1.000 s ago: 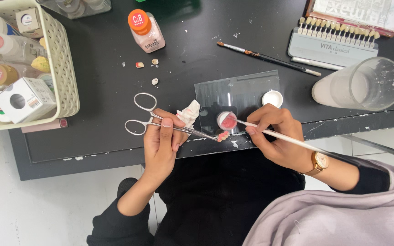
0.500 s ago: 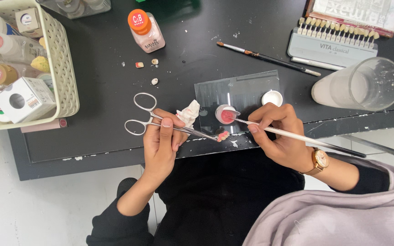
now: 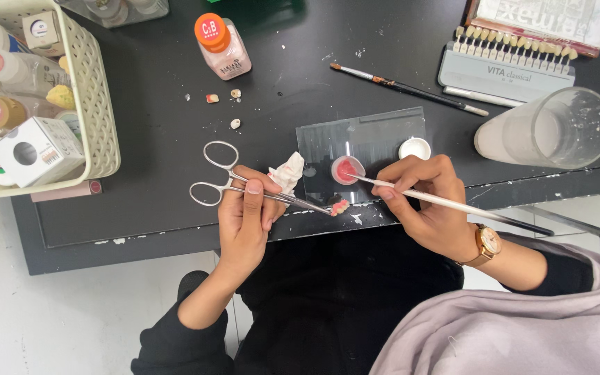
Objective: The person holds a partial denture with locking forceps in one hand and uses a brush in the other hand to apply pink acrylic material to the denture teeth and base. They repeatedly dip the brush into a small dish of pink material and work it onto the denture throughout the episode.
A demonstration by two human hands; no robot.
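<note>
My left hand grips silver scissor-handled forceps whose tips clamp a small pink and white dental piece over the table's front edge. A crumpled white tissue sits against my left fingers. My right hand holds a thin white-handled brush, its tip dipped in pink paste inside a small round cup. The cup stands on a grey glass mixing slab, beside a small white lid.
A cream basket of bottles and boxes stands at the left. An orange-capped powder bottle, loose tooth pieces, a spare brush, a tooth shade guide and a glass of cloudy water lie on the black table.
The brush tip stays at the pink cup while my right hand shifts slightly. My left hand and the forceps hold still.
</note>
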